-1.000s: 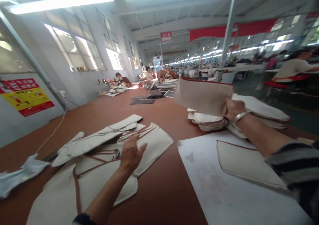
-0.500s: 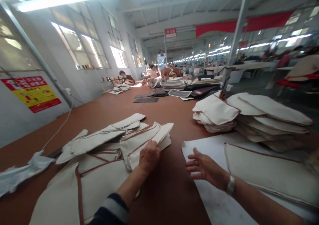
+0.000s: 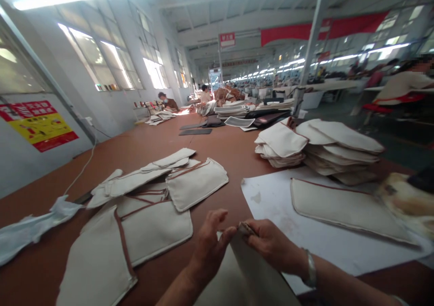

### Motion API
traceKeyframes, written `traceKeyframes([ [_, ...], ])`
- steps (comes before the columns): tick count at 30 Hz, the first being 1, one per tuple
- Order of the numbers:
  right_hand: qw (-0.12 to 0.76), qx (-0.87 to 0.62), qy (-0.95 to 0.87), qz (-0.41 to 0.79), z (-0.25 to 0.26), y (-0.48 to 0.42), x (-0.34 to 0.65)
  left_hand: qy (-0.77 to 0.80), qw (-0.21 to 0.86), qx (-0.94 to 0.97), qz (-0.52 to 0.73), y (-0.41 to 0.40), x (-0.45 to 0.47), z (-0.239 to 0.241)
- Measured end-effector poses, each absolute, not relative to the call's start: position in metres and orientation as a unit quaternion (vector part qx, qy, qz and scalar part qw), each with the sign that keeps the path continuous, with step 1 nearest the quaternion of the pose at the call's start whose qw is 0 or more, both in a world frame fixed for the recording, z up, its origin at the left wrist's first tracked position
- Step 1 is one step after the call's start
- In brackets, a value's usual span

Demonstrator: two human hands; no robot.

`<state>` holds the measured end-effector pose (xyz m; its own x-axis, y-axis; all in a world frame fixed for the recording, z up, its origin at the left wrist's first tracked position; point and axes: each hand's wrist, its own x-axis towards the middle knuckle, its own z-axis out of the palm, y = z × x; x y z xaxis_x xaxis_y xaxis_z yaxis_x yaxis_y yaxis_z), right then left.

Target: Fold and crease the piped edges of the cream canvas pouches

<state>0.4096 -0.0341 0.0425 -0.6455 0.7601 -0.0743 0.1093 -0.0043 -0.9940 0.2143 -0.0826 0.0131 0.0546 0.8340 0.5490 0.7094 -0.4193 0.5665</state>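
My right hand (image 3: 273,245) is closed on the upper corner of a cream fabric piece (image 3: 259,276), pinching its edge between thumb and fingers. The piece hangs folded toward me and runs out of the bottom of the view. Beside that corner is my left hand (image 3: 210,247), its fingers apart and its thumb close to the edge; whether it touches the fabric I cannot tell. Ahead and to the left lies a cream piece with brown trim (image 3: 198,184), over other trimmed pieces (image 3: 156,229). Another cream piece (image 3: 339,206) rests on a white sheet (image 3: 267,202) at the right.
Stacks of cream pieces (image 3: 281,138) stand at the right on the brown table (image 3: 162,138). Dark flat pieces (image 3: 195,132) lie farther back. A pale cloth (image 3: 37,224) is at the left edge. Co-workers sit in the background, one (image 3: 403,87) at the far right.
My left hand has let go of the trimmed pieces on the left and come nearer me. My right hand, open before, now grips a fabric piece in front of me. The view has shifted slightly.
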Motion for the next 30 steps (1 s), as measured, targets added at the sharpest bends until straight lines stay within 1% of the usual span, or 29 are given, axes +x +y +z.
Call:
traceKeyframes([
  [4,0.285,-0.344,-0.731,0.515,0.065,-0.053,0.415,0.527,0.103,0.718,0.442,-0.090,0.230,0.031],
  [6,0.291,-0.347,-0.744,0.492,0.072,-0.062,0.418,0.530,0.094,0.708,0.457,-0.098,0.238,0.034],
  [8,0.311,-0.330,-0.723,0.521,0.078,-0.072,0.420,0.531,0.078,0.701,0.469,-0.105,0.244,0.039],
  [11,0.335,-0.271,-0.650,0.627,0.083,-0.084,0.426,0.540,0.053,0.691,0.478,-0.114,0.245,0.056],
  [12,0.350,-0.258,-0.614,0.659,0.085,-0.086,0.428,0.540,0.065,0.691,0.477,-0.118,0.245,0.065],
  [14,0.400,-0.247,-0.572,0.672,0.090,-0.086,0.434,0.521,0.147,0.701,0.465,-0.126,0.245,0.085],
  [16,0.440,-0.229,-0.587,0.640,0.097,-0.084,0.437,0.475,0.274,0.711,0.441,-0.135,0.246,0.105],
  [18,0.414,-0.186,-0.632,0.628,0.105,-0.083,0.439,0.433,0.383,0.691,0.434,-0.143,0.246,0.120],
  [21,0.338,-0.165,-0.670,0.640,0.112,-0.087,0.439,0.403,0.509,0.613,0.450,-0.150,0.243,0.133],
  [23,0.302,-0.171,-0.695,0.630,0.112,-0.091,0.438,0.391,0.567,0.574,0.444,-0.153,0.240,0.137],
  [26,0.279,-0.143,-0.716,0.624,0.108,-0.096,0.437,0.371,0.632,0.534,0.421,-0.154,0.235,0.143],
  [28,0.302,-0.132,-0.750,0.573,0.109,-0.098,0.438,0.377,0.665,0.507,0.400,-0.154,0.234,0.149],
  [30,0.357,-0.128,-0.809,0.449,0.113,-0.099,0.440,0.398,0.671,0.505,0.370,-0.153,0.235,0.154],
])
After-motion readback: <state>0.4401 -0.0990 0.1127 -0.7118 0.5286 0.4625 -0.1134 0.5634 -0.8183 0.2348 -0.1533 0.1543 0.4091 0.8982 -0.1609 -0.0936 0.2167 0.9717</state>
